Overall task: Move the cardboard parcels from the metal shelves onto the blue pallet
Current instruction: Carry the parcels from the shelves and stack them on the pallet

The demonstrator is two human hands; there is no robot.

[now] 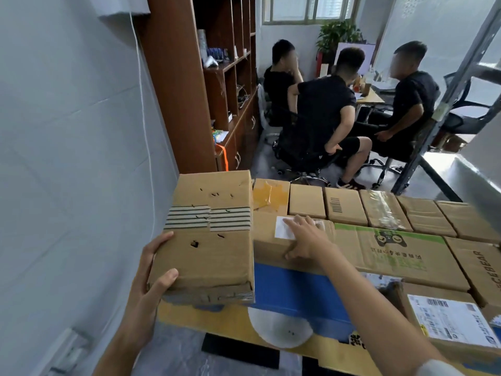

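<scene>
My left hand grips the near left corner of a worn cardboard parcel with striped tape and small holes, held at the left end of the stack. My right hand rests palm down, fingers spread, on the near left corner of a long flat parcel with green print, beside its white label. Behind it runs a row of several smaller parcels. A blue and yellow flattened box lies under them. A labelled parcel sits at the lower right. The pallet itself is hidden beneath the boxes.
A grey wall closes the left side. A brown wooden bookcase stands behind the stack. Three persons sit on office chairs around a desk beyond. A metal shelf upright slants down at the right.
</scene>
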